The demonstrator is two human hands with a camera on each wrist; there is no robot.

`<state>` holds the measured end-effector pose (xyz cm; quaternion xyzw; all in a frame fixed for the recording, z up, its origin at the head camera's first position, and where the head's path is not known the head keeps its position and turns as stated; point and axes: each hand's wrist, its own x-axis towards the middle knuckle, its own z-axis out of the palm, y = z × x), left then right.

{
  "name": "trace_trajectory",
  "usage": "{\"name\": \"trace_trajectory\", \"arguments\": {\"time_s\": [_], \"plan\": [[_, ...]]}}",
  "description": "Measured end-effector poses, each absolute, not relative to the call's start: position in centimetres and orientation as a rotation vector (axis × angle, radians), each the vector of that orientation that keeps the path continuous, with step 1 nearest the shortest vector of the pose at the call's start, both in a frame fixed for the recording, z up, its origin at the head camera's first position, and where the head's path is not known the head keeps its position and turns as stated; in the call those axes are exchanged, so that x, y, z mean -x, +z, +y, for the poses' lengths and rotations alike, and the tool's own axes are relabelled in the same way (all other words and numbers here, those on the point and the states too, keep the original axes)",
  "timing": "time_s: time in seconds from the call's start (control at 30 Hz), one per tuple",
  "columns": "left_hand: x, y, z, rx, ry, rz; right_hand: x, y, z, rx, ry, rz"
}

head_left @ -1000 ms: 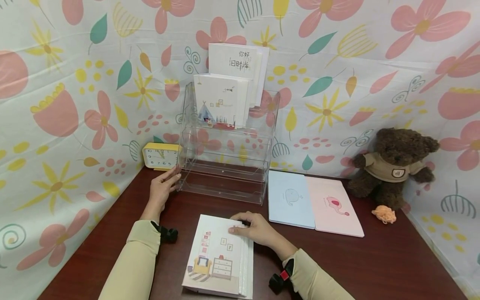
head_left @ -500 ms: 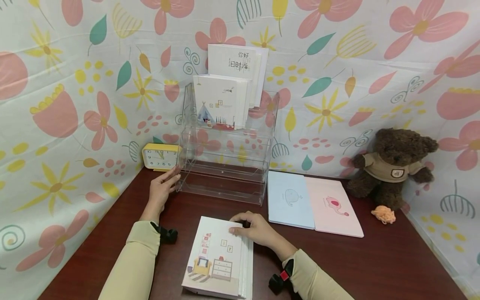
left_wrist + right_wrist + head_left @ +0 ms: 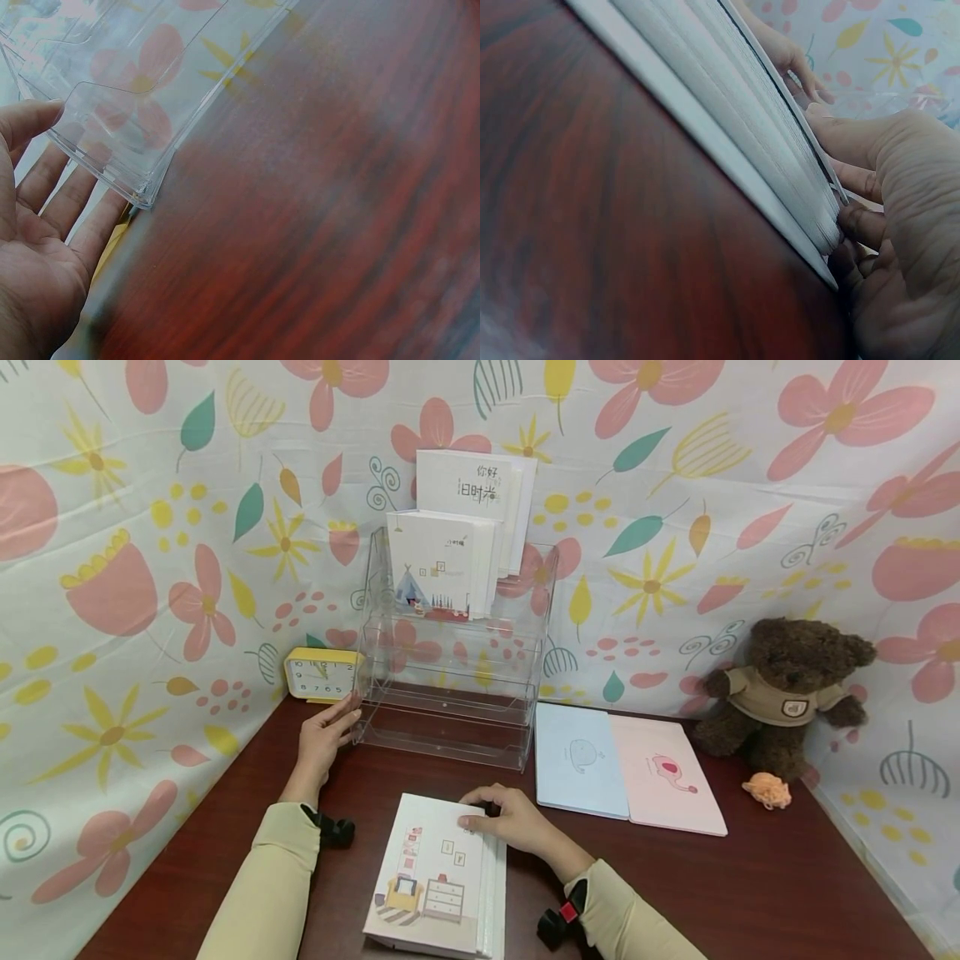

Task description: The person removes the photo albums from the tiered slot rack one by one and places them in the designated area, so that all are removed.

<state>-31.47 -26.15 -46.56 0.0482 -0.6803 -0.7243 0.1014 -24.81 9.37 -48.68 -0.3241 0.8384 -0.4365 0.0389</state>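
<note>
Here, books [image 3: 427, 893] (several) in right fingers [image 3: 864, 225].

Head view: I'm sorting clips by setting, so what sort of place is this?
Probably a child's study corner, perhaps a staged one: a teddy bear sits on the dark desk, a clear rack there holds illustrated booklets, and a flower-patterned backdrop hangs behind.
</note>
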Motion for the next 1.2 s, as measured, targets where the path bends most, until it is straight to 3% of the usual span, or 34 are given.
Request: {"name": "trace_trajectory", "arguments": {"time_s": [0.33,0.67,1.2], "plan": [[31.3,-46.7,-26.2,-0.149,-2.152,-2.013,24.2,-48.2,9.3,0.972,-1.371,2.547],[31.4,-46.8,-26.2,-0.175,-2.147,-2.018,23.8,-47.2,8.8,1.198,-1.423,2.485],[31.5,-46.6,-26.2,-0.15,-2.154,-1.998,23.5,-41.5,9.0,1.244,-1.237,2.555]]}}
